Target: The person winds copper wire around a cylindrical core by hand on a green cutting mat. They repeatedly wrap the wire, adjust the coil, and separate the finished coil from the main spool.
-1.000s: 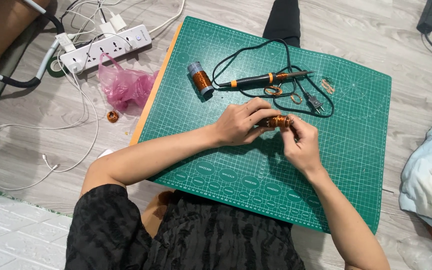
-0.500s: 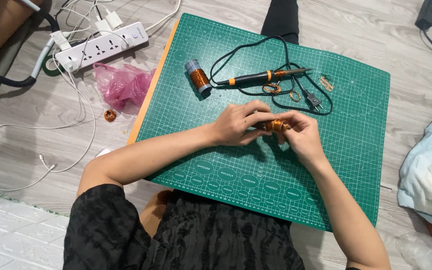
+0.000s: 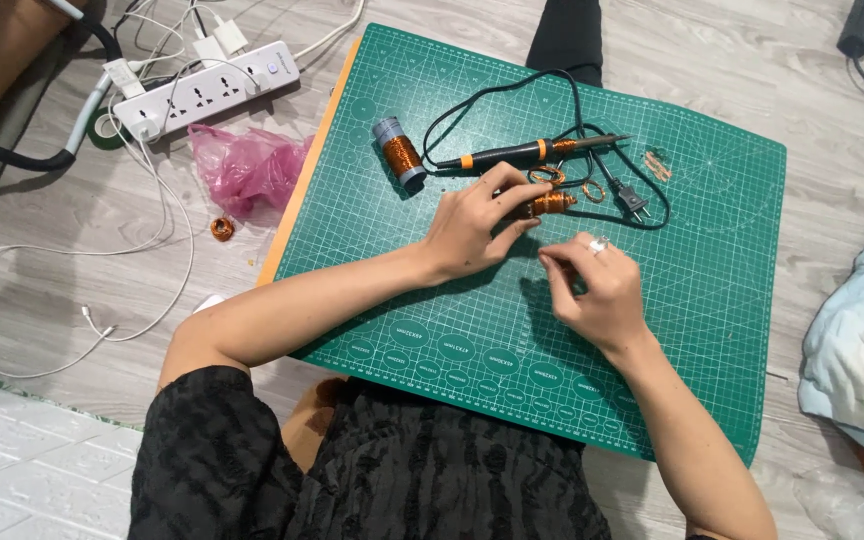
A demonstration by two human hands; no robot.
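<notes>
My left hand (image 3: pixel 474 218) holds a small copper wire coil (image 3: pixel 550 203) by its end, low over the green cutting mat (image 3: pixel 712 300). My right hand (image 3: pixel 597 288) is a little below and to the right of the coil, fingers pinched together, a ring on one finger; whether a thin wire runs between them is too fine to tell. Beyond the coil lies a soldering iron (image 3: pixel 527 152) with a black and orange handle, its cord looping to a plug (image 3: pixel 633 201). A spool of copper wire (image 3: pixel 398 154) lies at the iron's left.
Small copper rings (image 3: pixel 592 190) and bits (image 3: pixel 657 163) lie by the plug. Off the mat to the left are a white power strip (image 3: pixel 207 88), a pink plastic bag (image 3: pixel 247 170), a small copper coil (image 3: pixel 221 229) and white cables. A pale cloth (image 3: pixel 857 350) lies right.
My hands have come apart: the left keeps the coil and has shifted up toward the soldering iron, the right has drawn away down and right with its fingers pinched.
</notes>
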